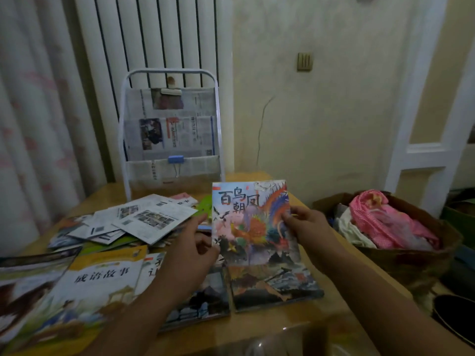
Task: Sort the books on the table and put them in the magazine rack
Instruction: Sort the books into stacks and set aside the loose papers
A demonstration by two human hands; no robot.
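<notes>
A wooden desk (295, 330) strewn with books stands against a cream wall, with a white magazine rack (171, 129) beyond the hands and a box of pink cloth (390, 224) off to the right. Both hands hold a phoenix-cover book (253, 222) upright above the desk: the left hand (195, 242) pinches its lower left edge, the right hand (305, 224) grips its right edge.

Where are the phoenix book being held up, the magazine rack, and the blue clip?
phoenix book (253, 222), head view, middle of its front cover.
magazine rack (171, 71), head view, top bar of its white frame.
blue clip (176, 159), head view, its blue body on the lowest pocket's edge.
</notes>
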